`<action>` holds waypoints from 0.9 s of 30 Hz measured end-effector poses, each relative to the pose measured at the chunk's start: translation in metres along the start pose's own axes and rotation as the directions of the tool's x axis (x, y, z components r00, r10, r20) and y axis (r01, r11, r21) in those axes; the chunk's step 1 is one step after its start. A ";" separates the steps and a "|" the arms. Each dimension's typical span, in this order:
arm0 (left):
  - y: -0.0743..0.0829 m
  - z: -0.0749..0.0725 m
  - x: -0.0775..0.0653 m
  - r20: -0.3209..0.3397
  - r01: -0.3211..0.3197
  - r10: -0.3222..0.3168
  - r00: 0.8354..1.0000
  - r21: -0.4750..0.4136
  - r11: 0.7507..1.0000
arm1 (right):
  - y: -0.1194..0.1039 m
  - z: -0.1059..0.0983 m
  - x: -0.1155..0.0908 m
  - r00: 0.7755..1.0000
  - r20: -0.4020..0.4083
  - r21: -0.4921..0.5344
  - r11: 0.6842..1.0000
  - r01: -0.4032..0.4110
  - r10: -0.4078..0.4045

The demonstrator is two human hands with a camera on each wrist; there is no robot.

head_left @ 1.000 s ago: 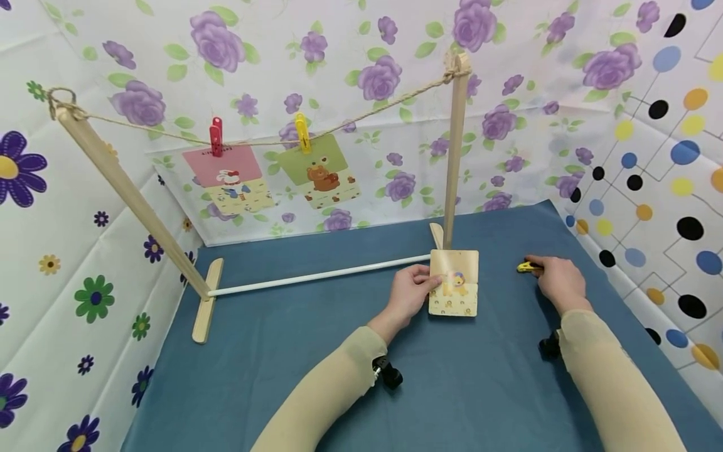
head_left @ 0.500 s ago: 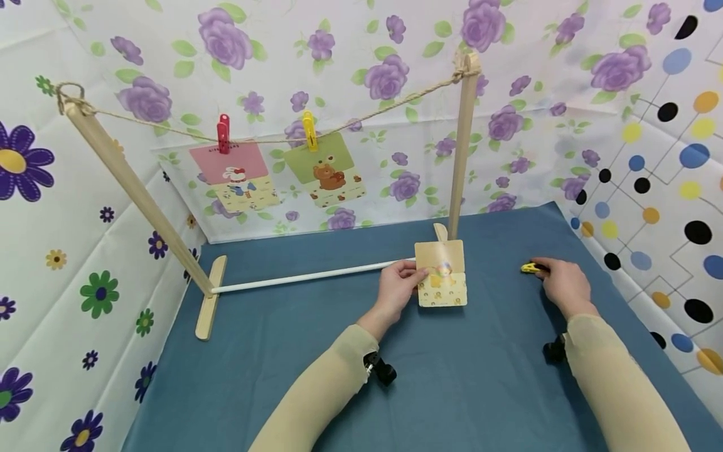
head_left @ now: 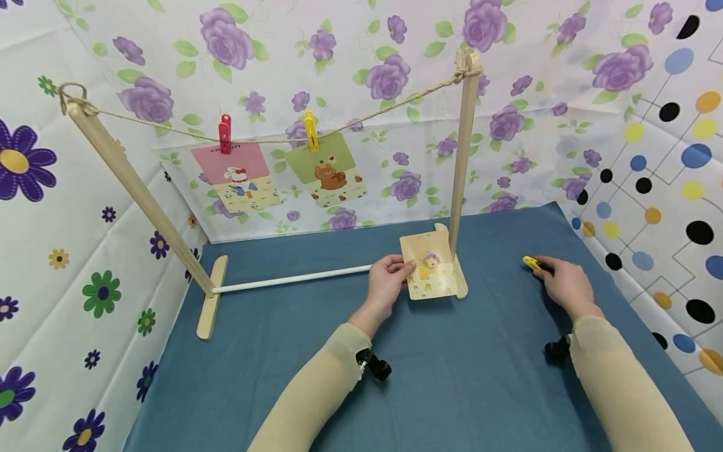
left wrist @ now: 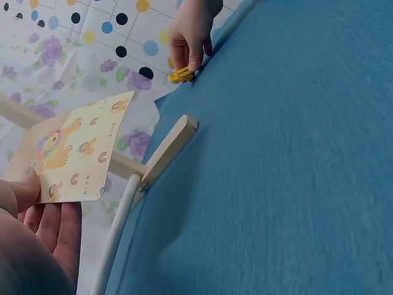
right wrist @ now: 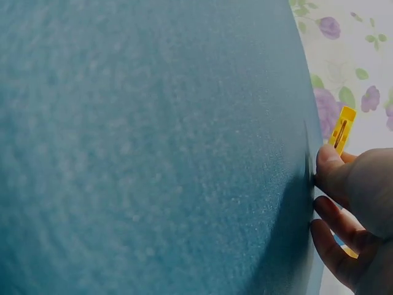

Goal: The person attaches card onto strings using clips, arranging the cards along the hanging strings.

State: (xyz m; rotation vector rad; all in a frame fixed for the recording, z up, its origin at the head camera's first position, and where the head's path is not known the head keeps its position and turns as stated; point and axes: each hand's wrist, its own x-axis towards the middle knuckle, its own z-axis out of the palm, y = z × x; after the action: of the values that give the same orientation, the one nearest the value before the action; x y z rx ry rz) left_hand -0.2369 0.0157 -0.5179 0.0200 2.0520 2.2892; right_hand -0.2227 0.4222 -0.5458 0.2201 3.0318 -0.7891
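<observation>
My left hand (head_left: 387,285) pinches the left edge of a yellow card (head_left: 432,263) printed with a cartoon lion, thumb in front and fingers behind. The card is held up before the foot of the right wooden post (head_left: 464,157). At the right, my right hand (head_left: 567,287) pinches a yellow clothespin (head_left: 530,262) between thumb and forefinger, low over the blue cloth. On the twine (head_left: 384,113) hang a pink rabbit card (head_left: 234,179) under a red clothespin (head_left: 224,134) and a green bear card (head_left: 327,172) under another yellow clothespin (head_left: 311,130).
The twine runs from the left wooden post (head_left: 138,194) to the right one. A white rod (head_left: 294,277) joins their feet near the blue cloth (head_left: 282,376). Flowered and dotted sheets (head_left: 638,188) stand at the back and sides.
My left hand has carried the lion card leftward and slightly up, and the card now tilts, uncovering the post's foot. The clothespin in my right hand has turned a little.
</observation>
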 end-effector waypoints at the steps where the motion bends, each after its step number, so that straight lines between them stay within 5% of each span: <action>1: 0.001 -0.001 0.000 -0.005 -0.002 0.002 1.000 -0.001 1.000 | 0.000 0.000 0.000 1.000 -0.003 0.004 1.000 0.003 -0.003; 14: 0.004 -0.015 0.004 -0.019 -0.006 0.005 1.000 -0.024 1.000 | -0.012 0.015 -0.008 0.989 -0.147 0.096 0.995 0.008 0.006; 27: 0.010 -0.020 0.006 -0.060 -0.014 0.010 0.998 -0.063 0.998 | -0.025 0.013 -0.011 0.977 -0.209 0.195 0.981 -0.010 0.052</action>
State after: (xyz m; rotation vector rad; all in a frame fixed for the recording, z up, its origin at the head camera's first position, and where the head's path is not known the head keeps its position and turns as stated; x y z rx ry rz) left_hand -0.2448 -0.0047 -0.5101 -0.0400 2.0106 2.3893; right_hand -0.2155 0.3928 -0.5446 0.3755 3.1359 -1.1276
